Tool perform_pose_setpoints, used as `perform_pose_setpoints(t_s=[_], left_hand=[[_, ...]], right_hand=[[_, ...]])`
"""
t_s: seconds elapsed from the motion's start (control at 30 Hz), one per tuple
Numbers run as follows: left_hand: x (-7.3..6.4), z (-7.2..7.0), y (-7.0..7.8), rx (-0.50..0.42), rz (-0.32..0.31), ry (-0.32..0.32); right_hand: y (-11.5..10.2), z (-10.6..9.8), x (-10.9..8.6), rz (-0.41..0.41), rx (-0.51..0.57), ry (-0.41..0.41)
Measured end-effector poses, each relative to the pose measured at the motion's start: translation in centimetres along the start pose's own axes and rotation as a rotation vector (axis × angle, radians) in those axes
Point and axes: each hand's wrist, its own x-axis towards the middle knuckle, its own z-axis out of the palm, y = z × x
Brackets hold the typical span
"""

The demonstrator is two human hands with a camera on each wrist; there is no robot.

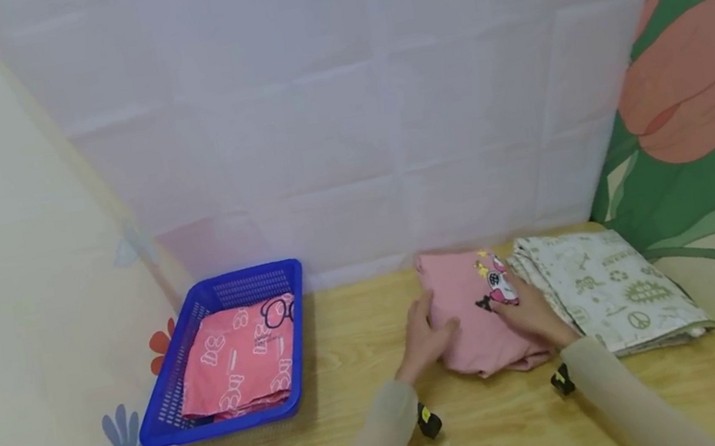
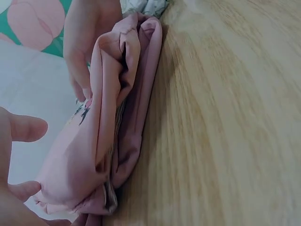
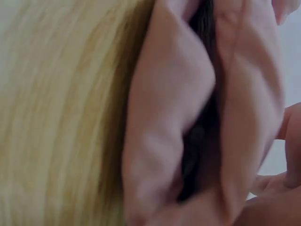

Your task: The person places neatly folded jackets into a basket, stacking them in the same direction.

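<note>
A folded pink garment (image 1: 465, 323) with a cartoon print lies on the wooden table between both hands. At its left edge is my left hand (image 1: 423, 333), thumb spread toward the top; in the left wrist view the thumb (image 2: 29, 129) stands off the cloth while other fingers touch its end. My right hand (image 1: 535, 313) rests along the right side, its thumb by the print. Loose layered folds (image 3: 169, 103) show on the garment's near side in the right wrist view. Close beside the right hand lies a folded pale cloth (image 1: 613, 288) with green printing.
A blue plastic basket (image 1: 222, 430) stands at the table's left, holding a folded pink-red cloth (image 1: 239, 359) with white figures. The wooden table (image 1: 354, 379) meets a white sheet (image 1: 330, 141) at the back. Painted flower walls flank both sides.
</note>
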Motion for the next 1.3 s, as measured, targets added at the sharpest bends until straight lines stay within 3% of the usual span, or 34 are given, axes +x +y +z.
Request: perform_pose_setpoints(t_s=[0.13, 0.23, 0.4, 0.7, 0.9, 1.3], left_hand=[[0.4, 0.2, 0.2, 0.003, -0.027, 0.010], [0.7, 0.3, 0.5, -0.007, -0.083, 0.008], [1.0, 0.2, 1.0, -0.082, -0.190, 0.018], [1.2, -0.1, 1.1, -0.236, -0.262, 0.008], [1.2, -0.4, 0.7, -0.309, -0.250, -0.042], [1.2, -0.9, 0.4, -0.266, -0.216, -0.103]], right_hand=[[0.0, -0.1, 0.4, 0.021, -0.004, -0.021], [0.1, 0.0, 0.4, 0.034, 0.038, -0.021], [0.6, 0.4, 0.2, 0.041, 0.103, -0.009], [1.0, 1.0, -0.1, 0.038, 0.177, 0.054], [1.1, 1.2, -0.5, 0.093, 0.232, 0.035], [0.7, 0.5, -1.0, 0.147, 0.364, -0.049]])
